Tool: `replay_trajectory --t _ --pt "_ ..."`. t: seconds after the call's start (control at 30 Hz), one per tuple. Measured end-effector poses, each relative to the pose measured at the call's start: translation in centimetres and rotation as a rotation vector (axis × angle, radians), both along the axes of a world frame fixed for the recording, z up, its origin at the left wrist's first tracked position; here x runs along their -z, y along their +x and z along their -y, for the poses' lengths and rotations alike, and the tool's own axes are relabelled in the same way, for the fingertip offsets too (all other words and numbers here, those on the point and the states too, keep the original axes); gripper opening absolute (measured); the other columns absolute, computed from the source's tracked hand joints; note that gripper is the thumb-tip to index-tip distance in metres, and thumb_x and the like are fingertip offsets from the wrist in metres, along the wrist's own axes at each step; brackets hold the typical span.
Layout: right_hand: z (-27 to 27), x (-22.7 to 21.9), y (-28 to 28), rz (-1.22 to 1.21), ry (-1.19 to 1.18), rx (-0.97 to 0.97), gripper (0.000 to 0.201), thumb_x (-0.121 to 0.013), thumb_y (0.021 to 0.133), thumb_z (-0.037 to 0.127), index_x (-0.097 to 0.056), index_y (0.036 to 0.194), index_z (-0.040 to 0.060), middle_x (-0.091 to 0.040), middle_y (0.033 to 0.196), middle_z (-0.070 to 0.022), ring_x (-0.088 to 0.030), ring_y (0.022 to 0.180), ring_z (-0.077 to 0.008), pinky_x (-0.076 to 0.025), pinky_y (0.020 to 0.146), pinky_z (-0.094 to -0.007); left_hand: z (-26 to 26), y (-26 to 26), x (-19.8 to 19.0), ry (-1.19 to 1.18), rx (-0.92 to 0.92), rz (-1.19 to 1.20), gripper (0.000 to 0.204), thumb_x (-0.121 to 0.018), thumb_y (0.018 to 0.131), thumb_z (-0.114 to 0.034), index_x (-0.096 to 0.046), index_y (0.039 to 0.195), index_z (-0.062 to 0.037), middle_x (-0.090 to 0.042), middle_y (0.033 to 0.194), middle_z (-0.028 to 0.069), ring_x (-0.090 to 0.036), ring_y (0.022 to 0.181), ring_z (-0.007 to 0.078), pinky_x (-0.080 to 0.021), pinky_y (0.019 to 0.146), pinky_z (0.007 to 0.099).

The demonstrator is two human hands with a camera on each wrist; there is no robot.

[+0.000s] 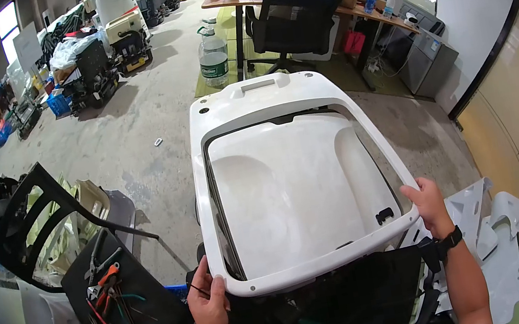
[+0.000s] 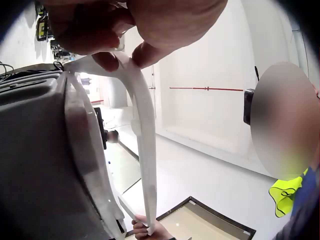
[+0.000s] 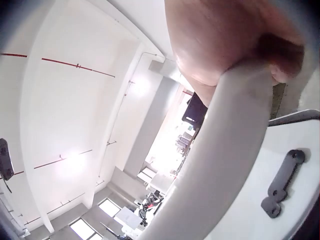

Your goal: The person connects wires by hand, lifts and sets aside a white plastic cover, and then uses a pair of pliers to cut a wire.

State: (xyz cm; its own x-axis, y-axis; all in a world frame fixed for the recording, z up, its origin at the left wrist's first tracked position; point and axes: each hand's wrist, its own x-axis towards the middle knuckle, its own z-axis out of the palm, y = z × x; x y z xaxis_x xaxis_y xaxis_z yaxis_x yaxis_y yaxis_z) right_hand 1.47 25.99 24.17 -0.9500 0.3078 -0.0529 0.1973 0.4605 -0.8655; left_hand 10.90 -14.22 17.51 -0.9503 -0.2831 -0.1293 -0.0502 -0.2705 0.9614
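A large white plastic shell (image 1: 289, 177) with a raised rim and a hollow middle is held up in front of me, tilted away. My left hand (image 1: 209, 302) grips its near left corner, fingers curled over the rim (image 2: 142, 115). My right hand (image 1: 425, 201) grips the near right corner of the rim (image 3: 235, 145). A small black latch (image 1: 384, 215) sits inside the shell near the right hand, and shows as a black piece (image 3: 282, 182) in the right wrist view. A dark body (image 2: 40, 160) lies below the shell.
A black tray of pliers and screwdrivers (image 1: 113, 303) lies at my lower left beside a black frame (image 1: 29, 221). White plastic panels (image 1: 512, 236) are piled at the right. A water jug (image 1: 213, 56), an office chair (image 1: 293, 15) and desks stand beyond on the concrete floor.
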Motion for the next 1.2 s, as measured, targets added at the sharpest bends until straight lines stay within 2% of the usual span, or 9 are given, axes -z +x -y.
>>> replay_trajectory --t 0.23,0.5,0.53,0.57,0.7,0.8,1.0,1.1,1.2 --pt "0.0 -0.2 0.2 -0.044 -0.081 0.009 0.026 -0.064 0.077 0.016 -0.058 0.085 -0.0075 -0.060 0.074 -0.0067 -0.053 0.063 -0.0101 -0.043 0.056 -0.0249 0.1 0.3 -0.2 -0.059 -0.007 -0.043 0.044 -0.053 0.087 -0.010 -0.042 0.127 0.0039 -0.053 0.079 0.0012 -0.039 0.049 0.0016 -0.031 0.040 0.0158" --pt "-1.9 0.6 -0.7 0.161 0.199 -0.055 0.033 -0.064 0.077 0.029 -0.059 0.077 -0.0039 -0.056 0.064 -0.0063 -0.050 0.058 -0.0122 -0.041 0.055 -0.0291 -1.0 0.3 -1.0 -0.134 0.018 -0.086 0.046 -0.054 0.086 -0.010 -0.039 0.127 0.0057 -0.050 0.077 -0.0007 -0.039 0.048 0.0018 -0.030 0.040 0.0156" --pt "-2.1 1.0 -0.7 0.147 0.231 -0.040 0.030 -0.062 0.078 0.029 -0.059 0.071 -0.0002 -0.053 0.062 -0.0006 -0.046 0.059 -0.0090 -0.037 0.054 -0.0273 -1.0 0.3 -1.0 -0.127 0.018 -0.076 0.046 -0.054 0.086 -0.010 -0.039 0.127 0.0053 -0.049 0.075 -0.0011 -0.038 0.049 0.0017 -0.030 0.041 0.0152" --pt "-2.0 0.9 -0.7 0.151 0.234 -0.032 0.030 -0.062 0.078 0.029 -0.059 0.071 -0.0002 -0.053 0.062 -0.0006 -0.046 0.059 -0.0090 -0.037 0.054 -0.0273 -1.0 0.3 -0.8 -0.123 0.026 -0.074 0.046 -0.054 0.086 -0.010 -0.039 0.127 0.0053 -0.049 0.075 -0.0011 -0.038 0.049 0.0017 -0.030 0.041 0.0152" --pt "-2.5 1.6 -0.6 0.137 0.241 -0.079 0.036 -0.063 0.078 0.032 -0.061 0.081 -0.0041 -0.055 0.064 -0.0029 -0.046 0.059 -0.0109 -0.038 0.054 -0.0280 -1.3 0.5 -0.5 -0.111 0.032 -0.052 0.048 -0.054 0.086 -0.010 -0.037 0.129 0.0045 -0.049 0.075 -0.0008 -0.039 0.052 0.0012 -0.029 0.042 0.0146" --pt "-2.5 1.9 -0.4 0.108 0.396 -0.077 0.042 -0.064 0.076 0.036 -0.062 0.088 -0.0043 -0.060 0.071 -0.0159 -0.056 0.062 -0.0222 -0.044 0.061 -0.0322 -1.4 0.6 -0.5 -0.145 0.065 -0.051 0.048 -0.053 0.086 -0.009 -0.037 0.129 0.0046 -0.051 0.077 -0.0006 -0.039 0.053 0.0009 -0.028 0.042 0.0144" --pt "-3.3 3.7 -0.1 0.071 0.316 -0.063 0.042 -0.062 0.078 0.035 -0.061 0.093 -0.0045 -0.063 0.076 -0.0151 -0.059 0.069 -0.0208 -0.046 0.064 -0.0319 -1.5 0.2 -0.1 -0.091 0.075 -0.117 0.047 -0.055 0.085 -0.003 -0.038 0.127 0.0059 -0.052 0.076 -0.0009 -0.048 0.068 0.0040 -0.038 0.062 0.0155" --pt "-4.0 5.6 0.1 0.033 0.196 -0.052 0.045 -0.061 0.081 0.028 -0.054 0.108 -0.0075 -0.063 0.095 -0.0169 -0.061 0.085 -0.0192 -0.048 0.073 -0.0289 -0.2 0.8 0.4 -0.293 0.092 0.015 0.037 -0.055 0.086 -0.007 -0.048 0.120 0.0043 -0.050 0.068 -0.0013 -0.048 0.061 0.0044 -0.040 0.055 0.0170" --pt "-2.8 5.7 0.6 0.078 0.100 -0.015 0.041 -0.060 0.082 0.023 -0.053 0.109 -0.0068 -0.063 0.097 -0.0165 -0.061 0.086 -0.0184 -0.048 0.074 -0.0286 0.1 1.2 0.7 -0.319 0.046 -0.016 0.033 -0.056 0.086 -0.008 -0.052 0.116 0.0033 -0.049 0.066 -0.0024 -0.046 0.059 0.0041 -0.038 0.054 0.0174"
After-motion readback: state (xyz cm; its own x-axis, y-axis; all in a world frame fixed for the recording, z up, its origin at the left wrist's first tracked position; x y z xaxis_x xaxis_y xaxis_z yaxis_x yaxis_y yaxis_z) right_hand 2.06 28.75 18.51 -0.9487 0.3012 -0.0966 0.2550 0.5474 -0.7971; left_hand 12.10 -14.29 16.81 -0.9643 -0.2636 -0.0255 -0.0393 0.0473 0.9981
